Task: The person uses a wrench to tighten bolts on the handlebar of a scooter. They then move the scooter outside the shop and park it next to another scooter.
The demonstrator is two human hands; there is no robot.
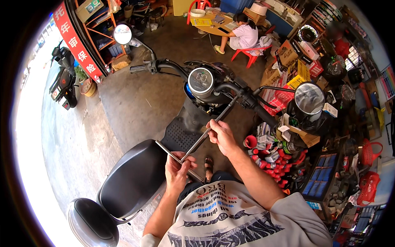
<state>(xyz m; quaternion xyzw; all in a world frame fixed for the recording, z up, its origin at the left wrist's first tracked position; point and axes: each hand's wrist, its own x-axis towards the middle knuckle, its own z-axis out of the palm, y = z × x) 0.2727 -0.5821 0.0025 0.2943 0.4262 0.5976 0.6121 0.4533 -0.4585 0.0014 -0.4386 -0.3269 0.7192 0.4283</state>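
A long grey metal bar (200,141) with a thinner metal rod (163,147) meeting it near its lower end runs diagonally over the scooter's footboard (177,136). My right hand (219,136) grips the bar higher up, with my thumb along it. My left hand (177,169) holds the lower junction of bar and rod, beside the black seat (127,173). The bar's upper end lies by the handlebar (261,112), right of the round display (200,82); whether it touches anything there I cannot tell.
A person (242,39) sits on a red chair at a wooden table (216,29). Piled boxes (298,74), red bottles (275,171) and a dark case (319,177) crowd the right side. A shelving rack (105,35) and a parked scooter (63,82) are at left, by the bright entrance.
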